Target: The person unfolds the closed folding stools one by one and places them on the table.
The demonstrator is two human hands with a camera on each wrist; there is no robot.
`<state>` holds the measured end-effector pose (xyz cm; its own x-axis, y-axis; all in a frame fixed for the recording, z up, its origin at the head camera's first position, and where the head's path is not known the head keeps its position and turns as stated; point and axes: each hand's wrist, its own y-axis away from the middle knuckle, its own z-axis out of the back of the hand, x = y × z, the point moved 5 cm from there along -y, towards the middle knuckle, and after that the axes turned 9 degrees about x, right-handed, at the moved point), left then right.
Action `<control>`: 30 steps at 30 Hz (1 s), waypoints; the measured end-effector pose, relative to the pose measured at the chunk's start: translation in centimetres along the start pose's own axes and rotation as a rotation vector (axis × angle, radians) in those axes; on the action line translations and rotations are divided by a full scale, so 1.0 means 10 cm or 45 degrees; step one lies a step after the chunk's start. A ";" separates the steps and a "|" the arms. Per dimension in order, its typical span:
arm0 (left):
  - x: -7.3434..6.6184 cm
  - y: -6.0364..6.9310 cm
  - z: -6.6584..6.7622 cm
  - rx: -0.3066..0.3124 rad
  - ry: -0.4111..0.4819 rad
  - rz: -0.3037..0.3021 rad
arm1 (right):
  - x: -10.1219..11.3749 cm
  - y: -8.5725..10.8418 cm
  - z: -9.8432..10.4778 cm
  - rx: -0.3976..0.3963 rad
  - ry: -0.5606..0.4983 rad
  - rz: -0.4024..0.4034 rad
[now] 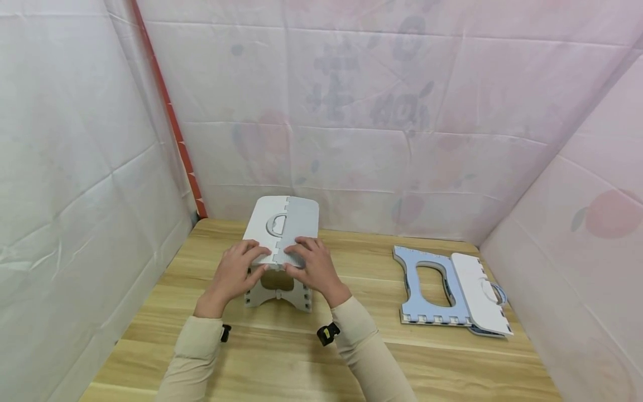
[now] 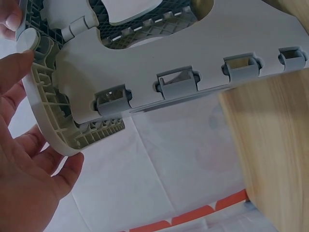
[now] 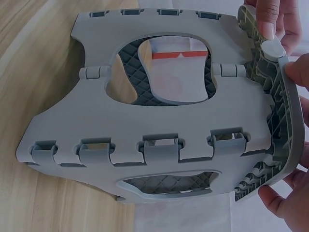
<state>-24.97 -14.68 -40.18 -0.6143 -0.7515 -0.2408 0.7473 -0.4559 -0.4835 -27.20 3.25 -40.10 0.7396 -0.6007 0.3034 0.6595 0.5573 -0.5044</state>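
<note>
A folding step stool (image 1: pixel 301 220) with a white and pale grey seat and a small carry handle stands unfolded on the wooden table. My left hand (image 1: pixel 235 272) rests on the white half of its seat, fingers spread on top and thumb at the front edge. On the grey half lies my right hand (image 1: pixel 315 267), its thumb also at the front edge. Seen from the right wrist, the stool's hinged leg panel (image 3: pixel 145 121) stands spread under the seat's ribbed rim (image 3: pixel 287 116), where fingertips touch the edge. Part of the seat top is hidden beneath the hands.
A second folding stool (image 1: pixel 414 285), blue and white, lies folded flat at the right of the wooden table (image 1: pixel 281 357). White sheets hang behind and on both sides. A red strip (image 1: pixel 173 117) runs down the back left corner.
</note>
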 end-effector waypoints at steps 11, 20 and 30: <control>0.05 -0.02 0.02 -0.007 0.005 0.010 | -0.02 -0.06 -0.05 0.020 0.003 -0.014; 0.04 -0.03 0.11 0.048 0.038 0.110 | 0.00 -0.05 0.08 0.080 -0.008 -0.005; -0.02 -0.05 0.20 0.060 0.062 0.157 | 0.00 -0.01 0.20 0.063 0.018 0.007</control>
<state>-24.67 -15.25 -38.15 -0.5280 -0.7795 -0.3370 0.8280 -0.3843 -0.4082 -26.99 4.40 -38.44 0.7415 -0.6053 0.2895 0.6617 0.5879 -0.4654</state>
